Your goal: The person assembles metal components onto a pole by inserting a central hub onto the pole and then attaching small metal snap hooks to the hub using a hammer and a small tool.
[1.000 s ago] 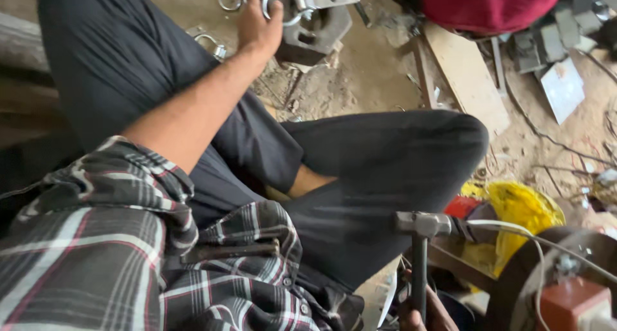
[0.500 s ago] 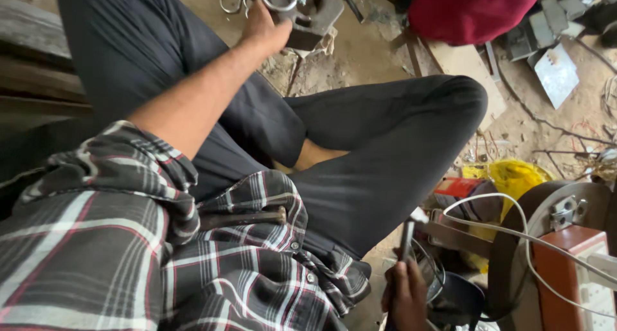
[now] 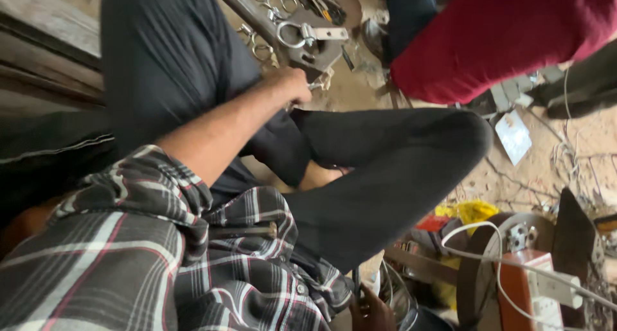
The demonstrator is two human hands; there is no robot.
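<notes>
Metal clamp (image 3: 313,43) just beyond left grip (image 3: 290,85)

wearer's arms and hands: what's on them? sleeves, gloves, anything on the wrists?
Left arm wears a plaid shirt sleeve in grey, white and dark red, rolled up near the elbow; forearm bare. Left hand is bare: no glove, no watch visible. Right hand shows only partly at the bottom edge, ungloved; its sleeve is out of view.

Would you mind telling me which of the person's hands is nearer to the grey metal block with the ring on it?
The left hand is nearer, just below the grey metal block. The right hand sits far away at the bottom edge, beyond the bent knee.
</notes>
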